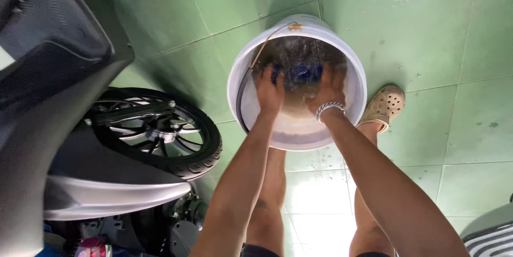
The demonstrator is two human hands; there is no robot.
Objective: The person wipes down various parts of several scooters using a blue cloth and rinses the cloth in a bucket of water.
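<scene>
White plastic bucket (297, 134) sits on the green tiled floor (427, 32) at the centre of the frame, its mouth open upward toward me, holding murky water. Both my hands are down inside it: my left hand (269, 90) at the left of the water, my right hand (328, 88) at the right, a beaded bracelet (329, 108) on that wrist. Between them lies a blue cloth (299, 74), bunched, so I cannot tell its long axis. The fingers of both hands curl in on the cloth and appear to grip it, though water and blur make this uncertain.

My forearms come up from the bottom of the frame and converge on the bucket, wrists bent down over its near rim. A thin wire handle (263, 48) hangs against the upper-left rim.

Left of the bucket, a scooter's front wheel (160, 128) stands close, its grey bodywork filling the left edge. My beige clog (383, 107) touches the bucket's right side. Open floor lies in the upper and right parts of the frame.
</scene>
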